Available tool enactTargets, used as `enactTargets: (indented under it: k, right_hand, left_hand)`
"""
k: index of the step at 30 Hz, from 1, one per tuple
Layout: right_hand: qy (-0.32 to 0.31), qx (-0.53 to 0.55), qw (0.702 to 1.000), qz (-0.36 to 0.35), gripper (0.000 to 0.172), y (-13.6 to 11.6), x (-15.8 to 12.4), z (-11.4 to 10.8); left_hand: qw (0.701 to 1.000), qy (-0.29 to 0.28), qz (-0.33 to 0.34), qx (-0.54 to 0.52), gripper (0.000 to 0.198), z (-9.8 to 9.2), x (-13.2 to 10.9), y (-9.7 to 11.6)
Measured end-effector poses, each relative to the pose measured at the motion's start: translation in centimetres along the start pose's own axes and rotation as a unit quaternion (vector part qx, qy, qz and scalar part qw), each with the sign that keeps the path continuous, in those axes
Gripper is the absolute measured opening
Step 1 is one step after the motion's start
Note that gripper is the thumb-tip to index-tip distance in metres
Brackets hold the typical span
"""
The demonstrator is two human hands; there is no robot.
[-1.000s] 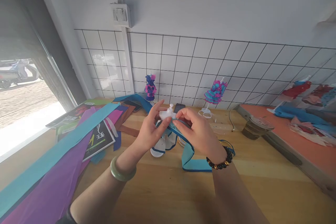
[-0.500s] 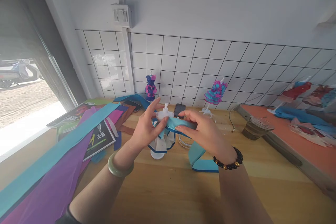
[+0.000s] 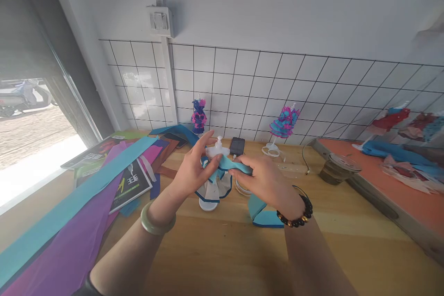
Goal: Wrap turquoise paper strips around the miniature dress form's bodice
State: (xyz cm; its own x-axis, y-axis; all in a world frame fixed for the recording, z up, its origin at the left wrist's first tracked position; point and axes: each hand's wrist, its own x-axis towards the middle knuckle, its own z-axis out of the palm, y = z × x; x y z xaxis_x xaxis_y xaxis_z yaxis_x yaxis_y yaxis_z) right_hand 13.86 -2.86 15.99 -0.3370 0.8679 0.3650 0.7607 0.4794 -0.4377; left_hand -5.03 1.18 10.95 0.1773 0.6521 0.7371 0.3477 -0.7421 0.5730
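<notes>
A small white doll dress form [image 3: 218, 149] stands upright on its round white base [image 3: 208, 205]. It wears a pale skirt [image 3: 212, 191] edged in dark blue. My left hand [image 3: 194, 166] wraps round the form's left side, its thumb pressing the end of a light-blue ribbon strip [image 3: 231, 163] against the waist. On the right, my right hand [image 3: 262, 175] pinches the same strip between thumb and fingers, a short way out from the form. The strip's loose length [image 3: 268, 218] lies folded on the table below my right wrist. My left palm hides part of the form.
Magazines [image 3: 133, 187] with purple cloth [image 3: 83, 222] and a long light-blue strip [image 3: 100, 180] lie at left. Behind are a phone [image 3: 237, 145] with a cable and two dressed doll forms, one navy-pink [image 3: 199, 118], one turquoise-pink [image 3: 285, 122]. A cup [image 3: 338, 169] stands right, beside an orange surface [image 3: 374, 171].
My right hand has moved slightly left and down, nearer the form. The strip between my hands now looks narrower and more bunched. My left hand has stayed nearly still.
</notes>
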Motion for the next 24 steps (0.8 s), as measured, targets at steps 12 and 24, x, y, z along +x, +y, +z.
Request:
enactTargets:
  k: [12,24]
  right_hand:
    - [-0.009,0.03,0.999,0.006,0.022,0.0,0.3,0.5]
    - [0.057,0.064,0.996,-0.021,0.02,0.1,0.0,0.1]
  left_hand:
    - [0.999,0.001,-0.024,-0.029,0.061,-0.1,0.1,0.9]
    - [0.999,-0.014,-0.026,-0.019,0.057,0.0,0.1,-0.2]
